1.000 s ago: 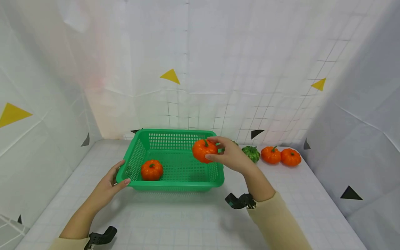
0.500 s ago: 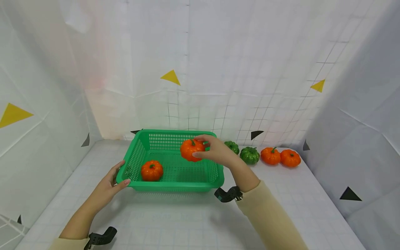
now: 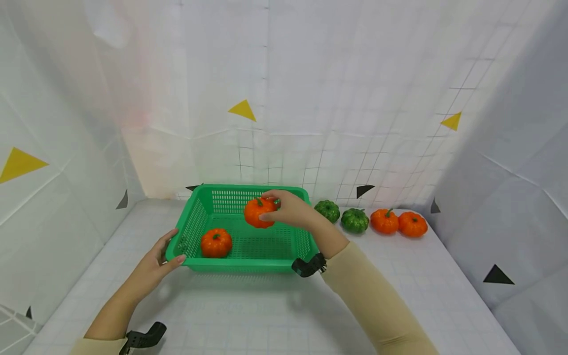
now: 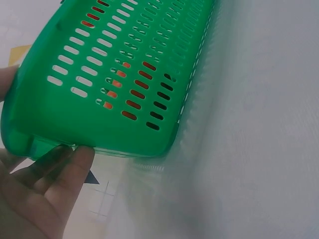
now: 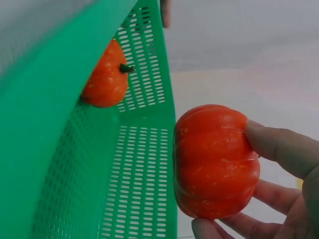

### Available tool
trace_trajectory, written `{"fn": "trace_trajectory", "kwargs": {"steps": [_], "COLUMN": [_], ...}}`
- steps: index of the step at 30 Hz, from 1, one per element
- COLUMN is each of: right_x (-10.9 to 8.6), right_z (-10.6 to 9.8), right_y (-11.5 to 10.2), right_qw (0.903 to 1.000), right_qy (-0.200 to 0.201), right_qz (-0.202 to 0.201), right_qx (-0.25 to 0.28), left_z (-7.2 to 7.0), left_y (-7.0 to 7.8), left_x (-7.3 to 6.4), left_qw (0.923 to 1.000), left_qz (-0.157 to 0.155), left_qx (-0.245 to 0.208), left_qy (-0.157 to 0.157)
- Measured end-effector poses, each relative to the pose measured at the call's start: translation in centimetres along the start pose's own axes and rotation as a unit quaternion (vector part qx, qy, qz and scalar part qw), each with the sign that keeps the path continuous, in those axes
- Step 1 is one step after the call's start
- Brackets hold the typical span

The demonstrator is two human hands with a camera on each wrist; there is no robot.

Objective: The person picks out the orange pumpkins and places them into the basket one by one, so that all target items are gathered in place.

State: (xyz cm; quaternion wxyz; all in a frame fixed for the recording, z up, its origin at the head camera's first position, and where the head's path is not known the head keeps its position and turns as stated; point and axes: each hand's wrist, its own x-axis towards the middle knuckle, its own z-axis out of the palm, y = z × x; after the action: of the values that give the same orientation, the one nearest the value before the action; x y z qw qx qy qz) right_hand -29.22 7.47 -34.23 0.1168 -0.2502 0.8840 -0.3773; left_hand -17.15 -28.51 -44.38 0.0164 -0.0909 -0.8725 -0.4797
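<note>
A small orange pumpkin (image 3: 259,212) is held by my right hand (image 3: 290,211) over the green basket (image 3: 248,263), thumb on the near side and fingers on the far side. The right wrist view shows the held pumpkin (image 5: 215,162) close up, its ribbed skin between thumb and fingertips. At the basket's left front corner, my left hand (image 3: 155,261) grips the rim, and its fingers (image 4: 79,167) press the rim from below in the left wrist view. Another orange pumpkin (image 3: 216,243) sits inside the basket at the front left.
Right of the basket, a row stands on the white gridded table (image 3: 248,315): a green pumpkin (image 3: 327,211), a second green pumpkin (image 3: 355,221), an orange pumpkin (image 3: 384,221) and another orange pumpkin (image 3: 413,224). White sheeting (image 3: 284,98) encloses the back and sides.
My right hand has carried the orange pumpkin leftward, from above the basket's right side to nearer its middle. Both green pumpkins are now uncovered. The left hand and basket have stayed put.
</note>
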Motion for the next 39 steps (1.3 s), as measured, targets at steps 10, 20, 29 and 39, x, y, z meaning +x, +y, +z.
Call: {"fn": "trace_trajectory", "kwargs": {"steps": [10, 20, 29, 39], "right_x": [3.7, 6.2, 7.4, 7.8], "right_z": [0.6, 1.7, 2.5, 3.7], "right_y": [-0.3, 0.9, 3.0, 4.1], "right_qw": [0.9960, 0.9944, 0.9914, 0.9891], "right_qy": [-0.041, -0.086, -0.104, -0.121], "right_qz": [0.041, 0.032, 0.058, 0.058], "right_qx": [-0.068, -0.052, -0.056, -0.062], "left_z": [0.0, 0.0, 0.3, 0.2], "left_y": [-0.2, -0.2, -0.4, -0.3], "left_x": [0.0, -0.1, 0.1, 0.0], "left_qw": [1.0000, 0.9999, 1.0000, 0.9997], "left_qz": [0.008, 0.011, 0.008, 0.013], "left_qx": [-0.005, 0.013, 0.001, 0.017], "left_qy": [0.002, 0.005, 0.005, 0.007]}}
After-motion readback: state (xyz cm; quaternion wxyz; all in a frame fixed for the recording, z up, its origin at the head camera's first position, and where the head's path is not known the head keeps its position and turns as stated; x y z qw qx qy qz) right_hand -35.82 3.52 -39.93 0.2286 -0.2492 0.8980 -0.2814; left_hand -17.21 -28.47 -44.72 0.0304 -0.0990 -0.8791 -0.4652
